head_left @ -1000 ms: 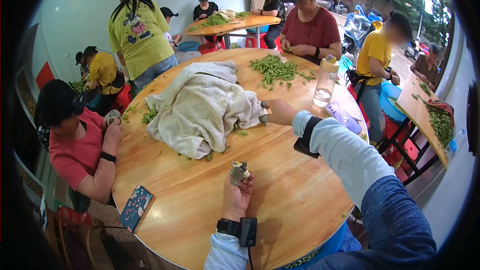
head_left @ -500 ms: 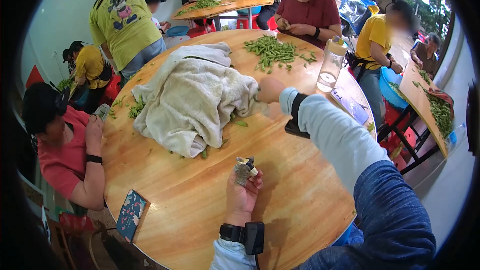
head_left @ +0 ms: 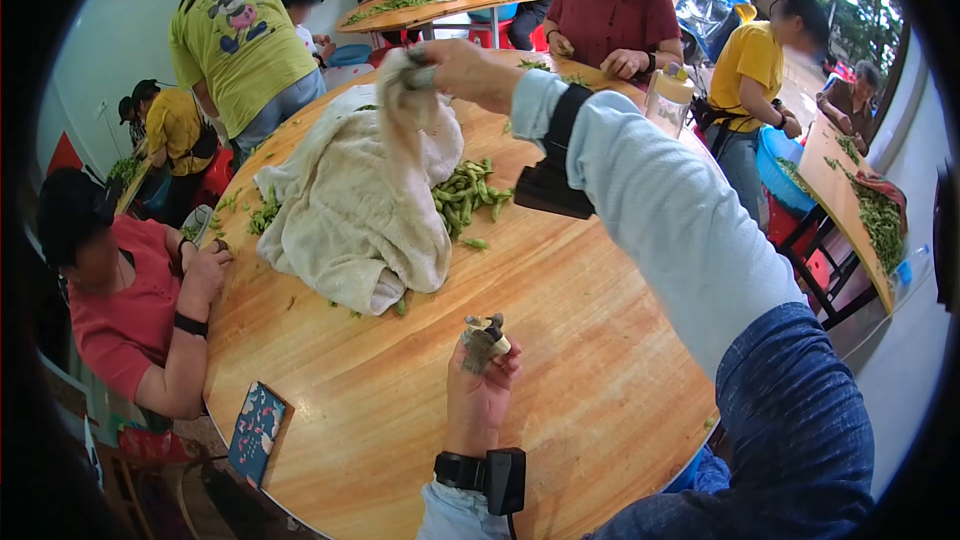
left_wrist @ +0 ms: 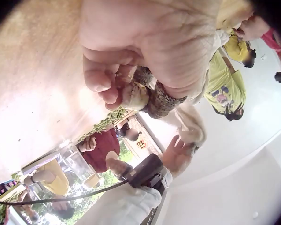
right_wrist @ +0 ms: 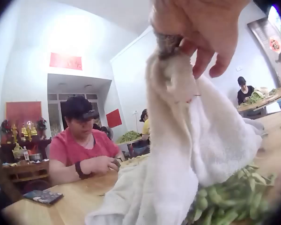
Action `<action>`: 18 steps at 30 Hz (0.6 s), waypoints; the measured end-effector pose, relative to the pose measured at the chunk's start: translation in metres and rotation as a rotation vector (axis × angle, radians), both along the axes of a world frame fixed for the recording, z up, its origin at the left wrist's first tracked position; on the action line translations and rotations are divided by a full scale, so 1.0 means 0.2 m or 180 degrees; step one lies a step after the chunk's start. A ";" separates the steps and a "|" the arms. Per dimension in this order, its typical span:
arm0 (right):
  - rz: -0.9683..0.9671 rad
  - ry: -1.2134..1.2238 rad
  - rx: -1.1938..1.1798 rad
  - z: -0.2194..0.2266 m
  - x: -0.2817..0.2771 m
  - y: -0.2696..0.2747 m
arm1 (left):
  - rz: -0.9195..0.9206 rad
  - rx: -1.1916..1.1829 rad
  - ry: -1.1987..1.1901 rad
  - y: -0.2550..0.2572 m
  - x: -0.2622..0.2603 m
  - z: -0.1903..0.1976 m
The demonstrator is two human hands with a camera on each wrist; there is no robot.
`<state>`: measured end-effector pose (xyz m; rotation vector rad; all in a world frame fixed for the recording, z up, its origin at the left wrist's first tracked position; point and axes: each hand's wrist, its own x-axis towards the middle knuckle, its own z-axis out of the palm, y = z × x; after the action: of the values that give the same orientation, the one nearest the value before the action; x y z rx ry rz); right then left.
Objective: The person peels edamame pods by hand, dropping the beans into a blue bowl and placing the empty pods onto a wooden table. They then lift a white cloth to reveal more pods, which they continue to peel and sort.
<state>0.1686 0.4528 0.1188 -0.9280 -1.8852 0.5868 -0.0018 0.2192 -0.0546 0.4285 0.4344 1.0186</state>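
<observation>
In the head view my right hand pinches a bunched part of the cream towel and holds it raised over the table. The right wrist view shows the towel hanging in folds from a thumb or finger with a grey patterned cover. Green soybean pods show beside and under the cloth. My left hand is palm up above the near tabletop, fingers loosely curled. Its digits wear grey patterned covers, and a pale wrapping sits among the fingertips.
A patterned blue booklet lies at the table's left edge. A clear bottle stands beyond my right arm. A person in pink sits at left, another in dark red across the round table.
My right hand has moved from the towel's right edge up and to the left, lifting that part of the cloth. Soybean pods under it have come into sight. The left hand stays nearly still.
</observation>
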 end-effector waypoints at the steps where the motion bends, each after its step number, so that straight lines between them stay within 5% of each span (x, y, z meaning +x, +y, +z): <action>1: 0.0447 0.0089 0.0316 0.00 -0.03 0.02 | -0.0036 -0.0036 -0.0046 0.00 0.00 0.00; 4: -0.0286 -0.0650 -0.0520 -0.02 -0.01 -0.03 | -0.0132 -0.0124 -0.0175 0.00 -0.01 0.01; 7: -0.2080 -0.1186 0.0207 -0.43 0.21 0.25 | -0.0139 -0.0106 -0.0194 0.00 -0.02 0.01; 8: -0.1945 -0.1946 -0.0591 -0.35 0.19 0.08 | -0.0110 -0.0087 -0.0121 0.00 -0.01 0.02; 11: -0.1890 -0.1987 -0.1721 -0.57 0.21 0.12 | -0.0113 -0.0214 -0.0171 0.00 -0.02 0.02; 14: -0.1237 -0.1046 -0.1125 -0.67 0.11 0.05 | -0.0109 -0.0235 -0.0175 -0.01 -0.02 0.02; 18: -0.1203 -0.0997 -0.1229 -0.87 0.12 0.24 | -0.0111 -0.0200 -0.0150 -0.01 -0.01 0.02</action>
<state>0.1931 0.5001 -0.0557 -1.6669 -1.8240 0.6086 -0.0040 0.2176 -0.0512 0.3539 0.4144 0.9769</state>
